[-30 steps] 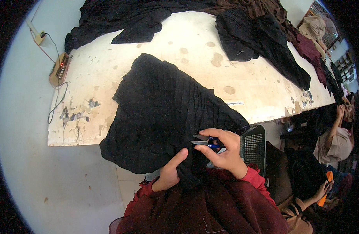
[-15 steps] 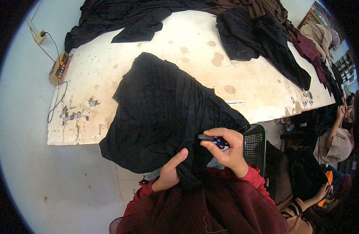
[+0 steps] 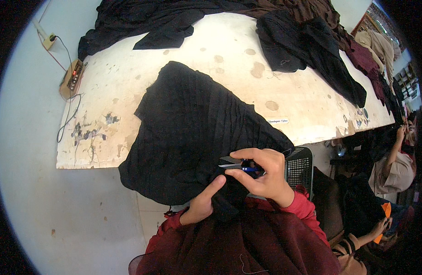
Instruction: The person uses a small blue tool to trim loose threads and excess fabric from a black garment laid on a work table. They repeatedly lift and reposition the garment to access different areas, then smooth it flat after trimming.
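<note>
A black pleated garment (image 3: 183, 123) spreads from the near edge of the table down toward my lap. My left hand (image 3: 202, 201) grips its near edge, thumb on top; the other fingers are mostly hidden under the cloth. Pinched between the thumb and fingers of my right hand (image 3: 266, 174) is a small pair of thread snips (image 3: 234, 166), with metal blades and a blue part. The blades point left, over the cloth just above my left thumb. Whether they touch the fabric, I cannot tell.
The pale, stained table (image 3: 211, 73) carries heaped dark cloth (image 3: 142, 23) along its far side and a black garment (image 3: 307, 50) at far right. A wooden box with a cord (image 3: 72, 80) stands at left. A dark green plastic basket (image 3: 299, 172) is below right. Other people (image 3: 392, 169) sit at right.
My right hand has moved the snips slightly left, closer to my left thumb, and the metal blade now shows. The left hand has shifted a little right and keeps its hold on the garment.
</note>
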Action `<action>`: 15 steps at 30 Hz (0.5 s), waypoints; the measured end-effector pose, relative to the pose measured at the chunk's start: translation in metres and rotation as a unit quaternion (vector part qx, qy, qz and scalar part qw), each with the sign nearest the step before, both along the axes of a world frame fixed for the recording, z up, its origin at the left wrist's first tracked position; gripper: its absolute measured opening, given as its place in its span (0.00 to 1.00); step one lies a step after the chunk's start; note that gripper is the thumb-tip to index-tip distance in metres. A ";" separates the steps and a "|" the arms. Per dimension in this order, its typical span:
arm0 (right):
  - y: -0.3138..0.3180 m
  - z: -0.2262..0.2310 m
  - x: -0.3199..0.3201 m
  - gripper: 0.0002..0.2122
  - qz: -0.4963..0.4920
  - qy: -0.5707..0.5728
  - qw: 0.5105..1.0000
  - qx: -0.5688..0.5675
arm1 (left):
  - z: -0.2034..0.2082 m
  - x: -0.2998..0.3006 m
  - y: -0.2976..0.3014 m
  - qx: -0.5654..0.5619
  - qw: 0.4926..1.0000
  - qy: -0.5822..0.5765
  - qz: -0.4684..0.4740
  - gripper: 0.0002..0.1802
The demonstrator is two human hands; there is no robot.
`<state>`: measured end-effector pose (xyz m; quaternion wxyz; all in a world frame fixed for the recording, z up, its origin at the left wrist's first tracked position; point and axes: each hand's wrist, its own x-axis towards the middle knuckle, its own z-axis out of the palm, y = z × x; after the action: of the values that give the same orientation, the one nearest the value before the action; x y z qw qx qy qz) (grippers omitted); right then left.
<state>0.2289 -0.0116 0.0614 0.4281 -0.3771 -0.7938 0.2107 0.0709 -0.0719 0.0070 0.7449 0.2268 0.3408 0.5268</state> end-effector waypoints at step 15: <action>-0.015 -0.013 -0.016 0.09 -0.003 0.230 0.930 -0.286 | -0.004 -0.005 -0.004 0.175 0.855 0.484 0.063 0.27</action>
<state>0.2125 -0.0265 0.0483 0.4737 -0.4272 -0.5787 0.5081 0.0662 -0.0755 0.0030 0.3992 0.5575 0.5743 0.4472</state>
